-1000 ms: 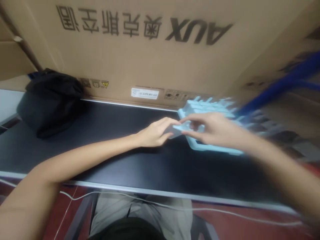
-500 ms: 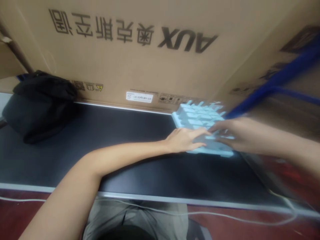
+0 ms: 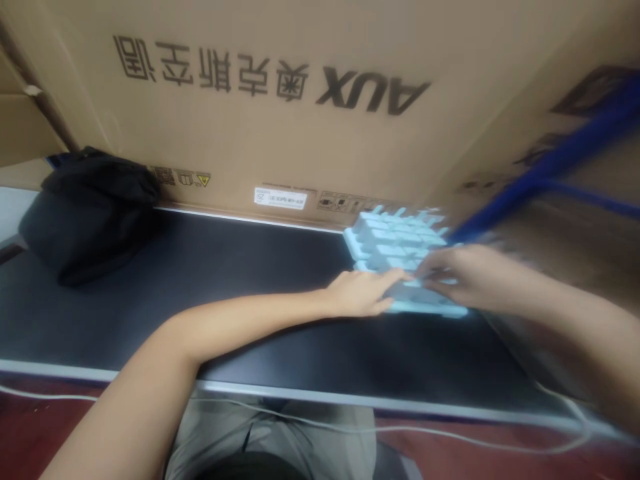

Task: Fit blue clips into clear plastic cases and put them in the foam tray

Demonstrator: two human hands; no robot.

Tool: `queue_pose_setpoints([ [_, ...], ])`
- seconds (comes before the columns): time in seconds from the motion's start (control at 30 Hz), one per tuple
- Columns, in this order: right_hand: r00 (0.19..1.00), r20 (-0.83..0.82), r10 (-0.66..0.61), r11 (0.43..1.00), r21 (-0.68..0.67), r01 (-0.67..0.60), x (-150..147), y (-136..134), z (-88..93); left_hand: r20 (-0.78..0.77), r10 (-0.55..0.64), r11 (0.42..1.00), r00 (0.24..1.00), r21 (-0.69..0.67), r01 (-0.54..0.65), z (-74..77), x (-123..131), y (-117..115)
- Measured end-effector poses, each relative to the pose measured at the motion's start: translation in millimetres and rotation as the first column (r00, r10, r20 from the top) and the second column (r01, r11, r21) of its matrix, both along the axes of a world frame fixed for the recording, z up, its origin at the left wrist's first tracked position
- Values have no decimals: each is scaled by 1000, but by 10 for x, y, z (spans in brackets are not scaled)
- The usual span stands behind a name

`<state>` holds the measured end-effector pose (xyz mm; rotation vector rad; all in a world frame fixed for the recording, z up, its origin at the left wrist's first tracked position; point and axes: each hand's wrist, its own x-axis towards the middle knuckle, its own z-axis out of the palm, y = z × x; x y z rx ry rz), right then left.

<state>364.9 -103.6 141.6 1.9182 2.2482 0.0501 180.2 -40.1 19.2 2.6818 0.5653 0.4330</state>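
- Toward the far right corner of the worktop (image 3: 210, 280): a light blue pegged tray (image 3: 395, 233), lying flat with rows of short prongs standing up from it.
- Far side of the tray just beside the large cardboard box (image 3: 300, 147) along the worktop's far edge; contact between the two not clear.
- Left hand (image 3: 363, 295) at the tray's near left corner, forearm stretched across the worktop from the near edge.
- Grip of the left hand: fingers extended forward and close together, tips lying on the tray's near rim, thumb tucked low; impossible to tell whether pinched onto the rim or merely resting there.
- Right hand (image 3: 463, 277) over the tray's near right part, coming in from the right edge, back of the hand up.
- Grip of the right hand: fingers curled down among the prongs and touching the tray; too blurred to tell whether closed on anything.
- Fingertips of both hands nearly meeting above the tray's near edge.
- At the far left corner: a black bag (image 3: 85, 213), slumped against the box, well apart from the hands.
- On the box's lower face, a white label (image 3: 280, 198).
- Beyond the tray to the right: a blue bar (image 3: 555, 163), slanting upward, blurred.
- Below the worktop's near edge: a white cable (image 3: 350, 427) hanging in a loose line.
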Motion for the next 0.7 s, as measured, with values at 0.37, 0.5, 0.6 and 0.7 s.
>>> queue_pose_setpoints([
  [0.37,994,-40,104,994,30,-103,-229,78,-56,4,58,997,998,47,-58,-8,-223,-8],
  [0.5,939,-235,252,965,128,-227,-317,3,45,28,54,997,998,54,-55,-17,-458,14],
  [0.6,885,-366,289,896,428,-116,-210,-87,130,68,51,998,996,37,-53,-51,-773,33],
  [0.7,910,-404,87,772,605,195,92,-47,7,114,97,994,989,35,-102,-89,-1185,62],
])
